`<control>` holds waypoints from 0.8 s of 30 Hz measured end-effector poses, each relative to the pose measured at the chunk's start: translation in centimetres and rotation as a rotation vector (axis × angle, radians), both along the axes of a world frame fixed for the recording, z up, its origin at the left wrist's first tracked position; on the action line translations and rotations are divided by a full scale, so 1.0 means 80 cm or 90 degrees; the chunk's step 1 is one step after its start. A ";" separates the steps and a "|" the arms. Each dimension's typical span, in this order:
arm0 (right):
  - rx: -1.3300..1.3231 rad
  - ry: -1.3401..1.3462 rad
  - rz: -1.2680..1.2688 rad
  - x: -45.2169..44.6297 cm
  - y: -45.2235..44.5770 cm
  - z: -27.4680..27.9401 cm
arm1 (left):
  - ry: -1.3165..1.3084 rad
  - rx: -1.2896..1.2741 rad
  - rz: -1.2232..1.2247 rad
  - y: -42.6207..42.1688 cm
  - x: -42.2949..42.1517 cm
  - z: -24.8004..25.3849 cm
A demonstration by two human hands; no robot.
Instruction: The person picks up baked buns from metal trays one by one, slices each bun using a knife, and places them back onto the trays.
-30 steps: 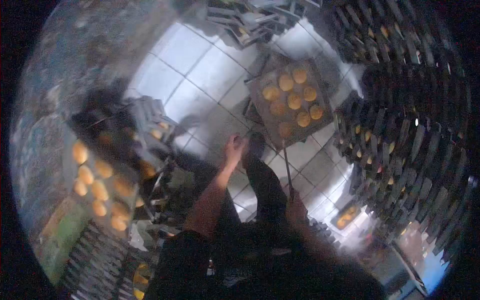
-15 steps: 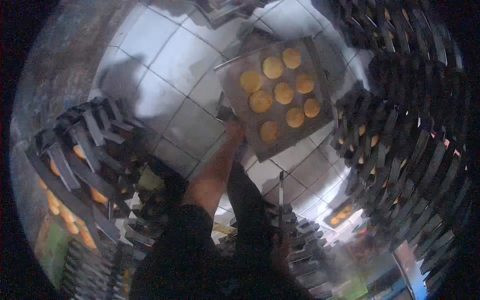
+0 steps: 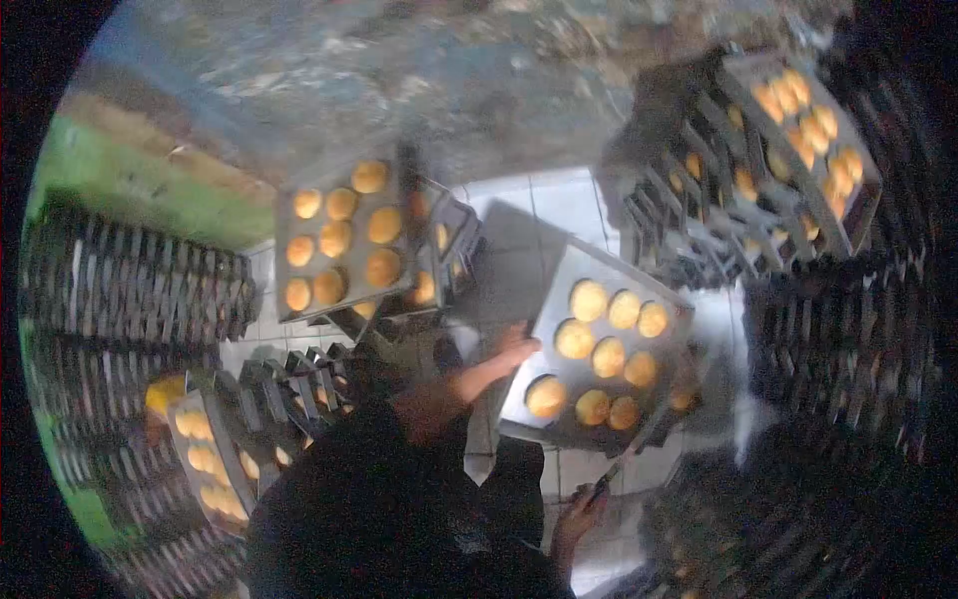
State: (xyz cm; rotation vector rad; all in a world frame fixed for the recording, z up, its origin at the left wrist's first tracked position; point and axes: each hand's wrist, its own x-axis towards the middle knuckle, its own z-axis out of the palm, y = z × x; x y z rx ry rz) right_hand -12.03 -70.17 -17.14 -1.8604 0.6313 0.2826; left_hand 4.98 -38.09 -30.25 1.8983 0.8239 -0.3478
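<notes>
My left hand grips the near left edge of a metal baking tray, which is held tilted above the tiled floor. Several round golden buns sit on that tray. Lower right, my right hand is closed on the dark handle of a long thin tool. The tool points up toward the tray's lower right edge; blur hides whether it is a knife or a spatula, and whether it touches the tray.
Left of the held tray, another bun tray tops a crosswise stack. More bun trays stand at upper right and lower left. Tall stacks of dark trays line the left and right sides. A stained wall or floor surface spans the top.
The view has swung round, bringing the crosswise tray stack into sight. The held tray sits lower and further right in view, still in my left hand. My right hand and its tool show more clearly.
</notes>
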 end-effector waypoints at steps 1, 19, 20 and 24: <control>0.005 -0.017 0.020 0.028 0.011 0.027 | -0.038 0.045 -0.075 0.050 -0.028 0.018; 0.072 -0.331 0.505 0.201 0.391 0.101 | -0.416 -0.127 0.664 0.536 -0.352 0.192; 0.067 -0.329 0.512 0.201 0.411 0.098 | -0.349 -0.156 0.738 0.546 -0.351 0.192; 0.057 -0.363 0.566 0.196 0.475 0.119 | -0.347 -0.278 0.801 0.591 -0.360 0.101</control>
